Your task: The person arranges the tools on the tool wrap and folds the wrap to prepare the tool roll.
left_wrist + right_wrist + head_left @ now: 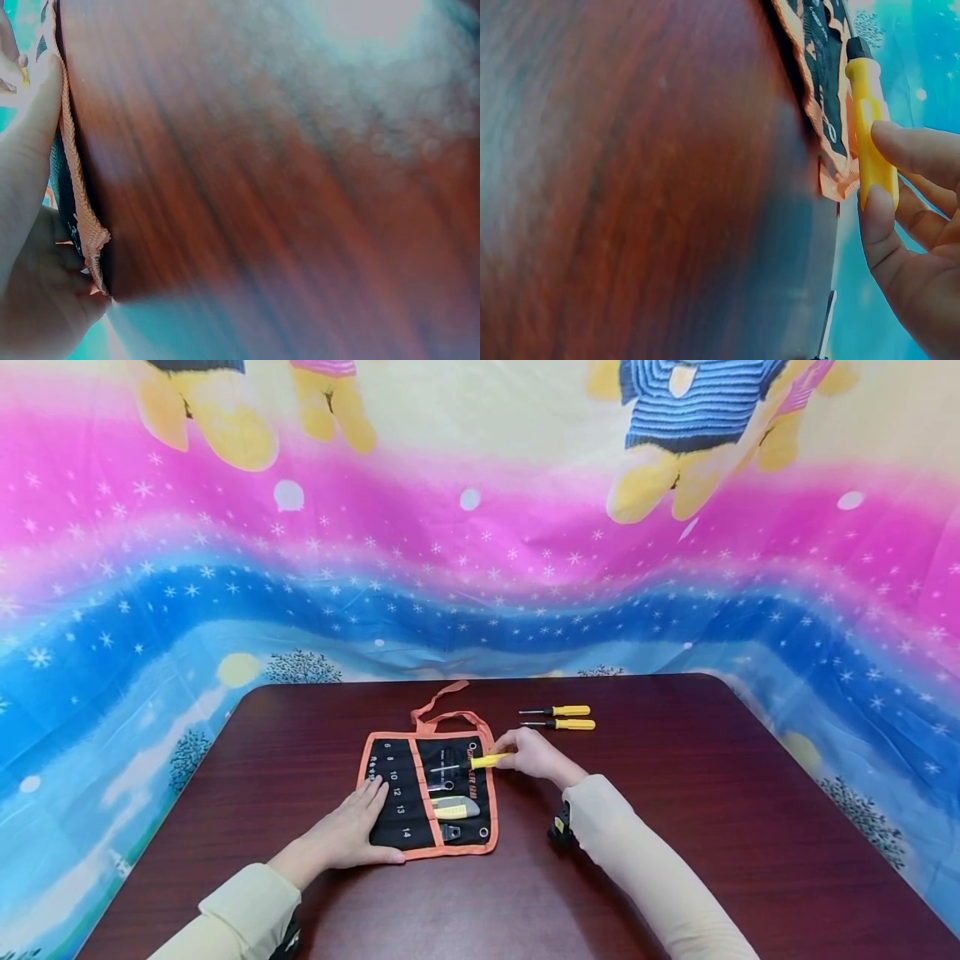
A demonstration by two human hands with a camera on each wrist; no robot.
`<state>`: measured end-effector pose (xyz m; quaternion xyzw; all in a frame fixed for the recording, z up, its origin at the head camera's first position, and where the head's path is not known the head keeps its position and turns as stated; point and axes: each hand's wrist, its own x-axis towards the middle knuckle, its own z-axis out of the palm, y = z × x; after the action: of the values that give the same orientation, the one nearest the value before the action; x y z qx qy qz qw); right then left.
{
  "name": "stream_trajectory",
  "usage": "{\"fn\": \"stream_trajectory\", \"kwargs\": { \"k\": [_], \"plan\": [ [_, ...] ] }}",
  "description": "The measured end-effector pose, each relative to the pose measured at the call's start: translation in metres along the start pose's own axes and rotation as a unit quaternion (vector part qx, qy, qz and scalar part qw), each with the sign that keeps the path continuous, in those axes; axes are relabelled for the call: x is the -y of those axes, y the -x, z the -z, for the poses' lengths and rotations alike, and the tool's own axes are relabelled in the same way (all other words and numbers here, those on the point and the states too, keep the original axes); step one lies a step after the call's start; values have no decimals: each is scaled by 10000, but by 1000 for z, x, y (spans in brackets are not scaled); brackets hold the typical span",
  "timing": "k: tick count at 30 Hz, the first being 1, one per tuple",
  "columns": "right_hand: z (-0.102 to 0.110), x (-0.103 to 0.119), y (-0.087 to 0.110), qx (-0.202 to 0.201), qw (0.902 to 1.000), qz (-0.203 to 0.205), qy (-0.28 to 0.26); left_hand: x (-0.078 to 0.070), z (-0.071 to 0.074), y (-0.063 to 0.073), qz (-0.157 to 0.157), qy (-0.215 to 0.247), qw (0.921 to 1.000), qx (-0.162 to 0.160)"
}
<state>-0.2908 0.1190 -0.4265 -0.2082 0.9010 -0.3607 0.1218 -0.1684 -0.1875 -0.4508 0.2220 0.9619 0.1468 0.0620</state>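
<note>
A black tool pouch [405,827] with orange edging lies flat on the table, its left row of pockets numbered. My left hand [348,827] rests spread on the pouch's left side, thumb along its lower edge. In the right wrist view, my right hand [922,217] pinches the yellow handle of a screwdriver [870,112] between thumb and fingers. The head view has that screwdriver over the pouch's upper right part, shaft pointing left toward the orange band. A utility knife [455,808] with a pale yellow and grey body sits in a right-hand pocket.
Two more yellow-handled screwdrivers, a far one [570,711] and a nearer one [573,724], lie side by side beyond my right hand. An orange tie strap [438,700] trails from the pouch's top edge. A patterned cloth [480,577] hangs behind the dark red table [675,760].
</note>
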Motion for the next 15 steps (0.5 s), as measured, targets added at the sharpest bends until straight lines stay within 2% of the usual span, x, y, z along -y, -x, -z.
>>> {"fn": "stream_trajectory", "kwargs": {
  "k": [15],
  "plan": [
    [-14, 4, -7, 152, 9998, 71, 88, -1, 1, 1, -38, -14, 10000, -27]
  ]
}}
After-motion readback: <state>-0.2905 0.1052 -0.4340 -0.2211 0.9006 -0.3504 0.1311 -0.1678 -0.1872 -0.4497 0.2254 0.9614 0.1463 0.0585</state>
